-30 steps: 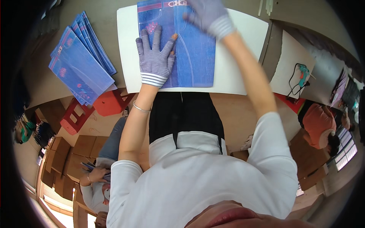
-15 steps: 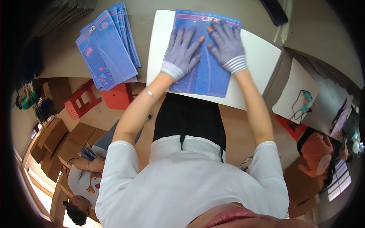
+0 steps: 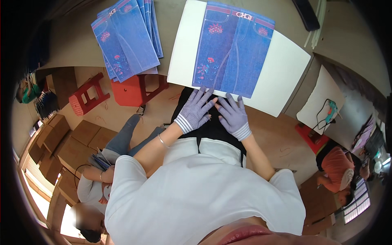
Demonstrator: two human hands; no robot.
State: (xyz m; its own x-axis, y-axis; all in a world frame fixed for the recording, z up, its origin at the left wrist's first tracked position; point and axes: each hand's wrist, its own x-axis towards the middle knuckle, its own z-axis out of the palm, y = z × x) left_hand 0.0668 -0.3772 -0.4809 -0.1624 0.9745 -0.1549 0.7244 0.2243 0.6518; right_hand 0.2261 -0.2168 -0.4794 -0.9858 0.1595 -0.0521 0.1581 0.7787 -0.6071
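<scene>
A blue sheet (image 3: 232, 53) printed like jeans, with pink flowers and a belt band, lies flat on a white board (image 3: 281, 69). My left hand (image 3: 193, 110), in a lilac knit glove with a striped cuff, has its fingers stretched to the near edge of the board, below the sheet. Beside it, my right hand (image 3: 234, 118) wears a matching glove, fingers extended, tips at the sheet's near edge. Both hands are open and hold nothing; whether the fingertips press on the edge is hard to tell. Several similar blue sheets (image 3: 130, 45) lie fanned in a pile to the left.
A dark, long object (image 3: 306, 14) and pale strips (image 3: 317, 28) lie at the far right of the table. Red stools (image 3: 130, 90) stand on the floor at left, near cardboard boxes (image 3: 77, 143). A teal glue gun (image 3: 331, 110) rests on a side board. Other people are on both sides.
Both hands have slid off the middle of the blue sheet toward my body, down to its near edge. The sheet, board and pile appear higher in the picture.
</scene>
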